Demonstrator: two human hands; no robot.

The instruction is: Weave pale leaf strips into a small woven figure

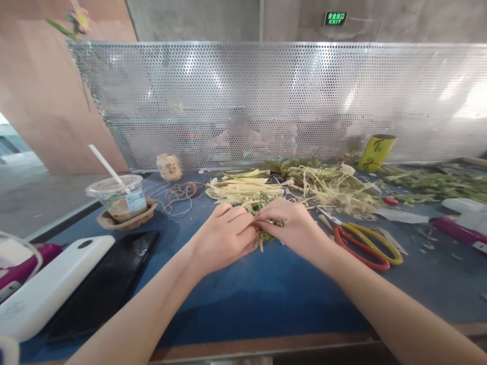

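Both hands meet over the middle of the blue table. My left hand [228,235] is closed, its fingers curled against a small bundle of crumbly green plant sprigs [266,235]. Thumb and fingers pinched together, my right hand [287,223] presses at the same bundle from the other side. The fingertips hide much of the grip, and whether a thin strand is caught between them I cannot tell. Just beyond the hands lie pale yellow-green husk strips [243,186]. Scissors [367,246] with red and yellow handles rest to the right of my right hand.
Loose brown twine [182,195], a lidded cup [119,200] with a straw, a black phone [106,284] and a white power bank [57,284] lie left. Shredded husks [335,187], a yellow tube [376,152] and a purple tool [460,233] lie right. A perforated metal screen [266,101] stands behind.
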